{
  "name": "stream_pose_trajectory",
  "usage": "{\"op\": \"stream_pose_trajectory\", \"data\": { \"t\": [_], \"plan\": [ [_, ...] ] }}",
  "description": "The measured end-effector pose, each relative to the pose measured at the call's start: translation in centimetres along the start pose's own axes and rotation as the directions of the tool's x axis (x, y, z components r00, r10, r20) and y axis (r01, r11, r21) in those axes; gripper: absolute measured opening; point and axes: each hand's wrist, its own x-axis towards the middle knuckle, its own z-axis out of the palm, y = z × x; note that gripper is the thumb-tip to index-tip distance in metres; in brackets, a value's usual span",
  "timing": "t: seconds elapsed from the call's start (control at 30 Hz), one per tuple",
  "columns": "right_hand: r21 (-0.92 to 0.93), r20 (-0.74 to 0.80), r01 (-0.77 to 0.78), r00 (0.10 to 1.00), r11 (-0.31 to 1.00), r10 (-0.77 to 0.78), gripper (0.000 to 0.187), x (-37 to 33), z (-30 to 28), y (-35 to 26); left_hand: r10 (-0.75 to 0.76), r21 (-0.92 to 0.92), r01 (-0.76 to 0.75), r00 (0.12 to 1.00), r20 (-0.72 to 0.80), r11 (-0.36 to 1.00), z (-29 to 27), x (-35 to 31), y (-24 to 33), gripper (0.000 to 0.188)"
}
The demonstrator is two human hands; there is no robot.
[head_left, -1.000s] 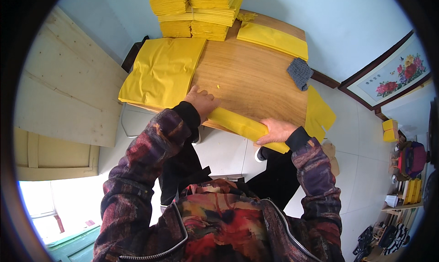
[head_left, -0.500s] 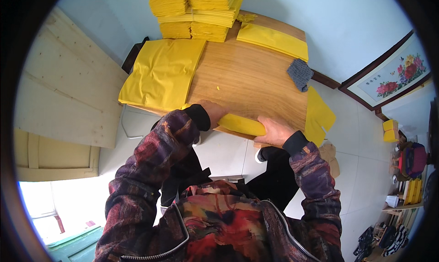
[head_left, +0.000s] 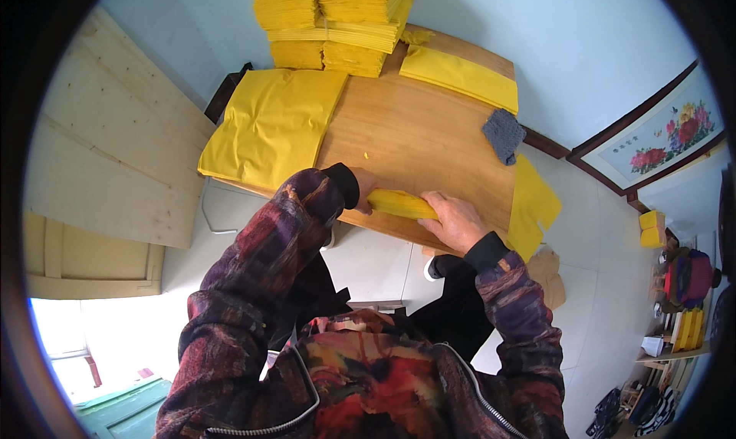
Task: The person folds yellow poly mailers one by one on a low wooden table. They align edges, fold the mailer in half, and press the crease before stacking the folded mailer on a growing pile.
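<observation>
Bright, even daylight; glare whites out the near left; fisheye bends edges, black rim surrounds; focus sharp.

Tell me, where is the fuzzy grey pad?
In the head view, the grey pad lies at the wooden table's right edge, just below the yellow sheet stack.

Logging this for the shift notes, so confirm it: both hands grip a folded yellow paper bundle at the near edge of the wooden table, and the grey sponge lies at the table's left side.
One detail is wrong. The head view shows the grey sponge at the right side of the wooden table, not the left. The rest holds: left hand and right hand both grip the folded yellow paper bundle at the near edge.
</observation>
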Motion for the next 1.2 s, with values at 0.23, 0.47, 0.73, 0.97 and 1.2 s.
{"op": "stream_pose_trajectory", "data": {
  "t": [0.23,0.47,0.73,0.97,1.2],
  "plan": [
    [-0.108,-0.113,-0.007,0.994,0.994,-0.005,0.017,1.4,1.9,1.5,0.089,-0.155,-0.098,0.994,-0.068,0.983,-1.0,1.4,-1.0,0.046],
    [-0.183,-0.052,-0.081,0.996,0.980,0.073,0.011,4.1,1.4,3.0,-0.048,-0.080,0.043,0.997,-0.060,0.996,-2.6,1.4,-0.2,0.053],
    [-0.016,0.100,-0.210,0.973,0.978,0.210,0.018,9.9,-1.1,7.6,0.292,0.446,0.084,0.645,-0.706,0.891,3.2,0.1,2.0,0.093],
    [-0.178,0.062,-0.141,0.986,0.974,0.154,0.022,15.8,-2.1,11.0,0.186,0.347,0.129,0.647,-0.739,0.929,6.5,-0.5,3.9,0.069],
    [-0.266,0.099,-0.200,0.968,0.943,0.233,0.028,19.4,-3.3,13.3,0.201,0.292,0.028,0.661,-0.723,0.956,7.4,-2.1,5.1,0.061]
  ]
}}
